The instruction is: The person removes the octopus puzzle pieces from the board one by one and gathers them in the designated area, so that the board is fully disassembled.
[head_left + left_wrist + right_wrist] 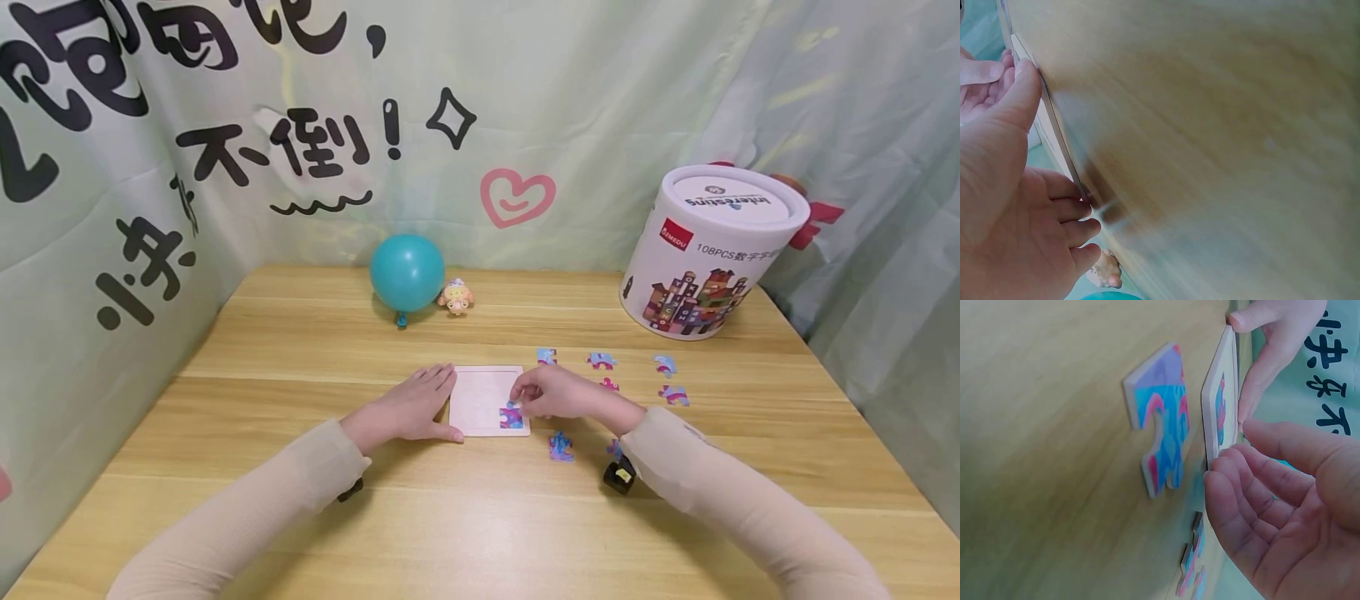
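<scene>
A pale square puzzle tray lies flat in the middle of the wooden table. One blue-and-pink piece sits in its near right corner. My right hand reaches over the tray's right edge, and its fingertips touch that piece; in the right wrist view the right hand is loosely curved with nothing between fingers and thumb, beside the tray. My left hand lies flat against the tray's left edge, thumb along the near side. In the left wrist view the left hand presses the tray's rim.
Several loose puzzle pieces lie right of the tray, such as one and another, the latter close up in the right wrist view. A teal balloon and a small toy figure stand behind. A white puzzle canister stands back right.
</scene>
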{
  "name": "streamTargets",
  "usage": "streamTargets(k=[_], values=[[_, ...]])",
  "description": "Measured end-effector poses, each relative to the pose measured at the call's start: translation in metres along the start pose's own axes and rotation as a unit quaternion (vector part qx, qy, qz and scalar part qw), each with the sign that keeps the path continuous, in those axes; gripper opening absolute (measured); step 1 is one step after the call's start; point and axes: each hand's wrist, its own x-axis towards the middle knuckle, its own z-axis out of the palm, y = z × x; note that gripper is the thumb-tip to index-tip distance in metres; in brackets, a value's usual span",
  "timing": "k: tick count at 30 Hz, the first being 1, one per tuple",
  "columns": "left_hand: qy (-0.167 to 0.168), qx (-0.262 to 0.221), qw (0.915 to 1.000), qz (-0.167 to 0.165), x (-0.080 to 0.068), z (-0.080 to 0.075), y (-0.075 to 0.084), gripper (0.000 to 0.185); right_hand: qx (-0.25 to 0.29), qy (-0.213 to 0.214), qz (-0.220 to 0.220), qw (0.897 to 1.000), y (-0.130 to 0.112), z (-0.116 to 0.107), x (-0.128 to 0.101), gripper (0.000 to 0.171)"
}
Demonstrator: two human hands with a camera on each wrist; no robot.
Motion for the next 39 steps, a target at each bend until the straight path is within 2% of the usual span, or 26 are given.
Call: streamTargets(k=[8,15,25,39], values=[[0.001,0.0,1.0,-0.001,0.0006,0.0007,-0.0002,0.097,-0.013,-0.004,0.02,1.0,0.0014,0.0029,0.0044,0.011],[-0.001,0.006,1.0,-0.003,0.0012,0.001,-0.0008,0.098,-0.016,-0.002,0.017,1.0,0.003,0.0035,0.0059,0.009],[-0.002,0.006,1.0,-0.001,0.002,0.0015,-0.0012,0.098,0.006,0.024,0.005,1.0,-0.0007,0.0004,0.0035,0.004],[0.001,0.005,1.0,0.0,0.0017,0.0013,-0.0011,0.097,0.02,0.027,-0.007,0.999,0.0007,0.0021,0.0034,0.009]])
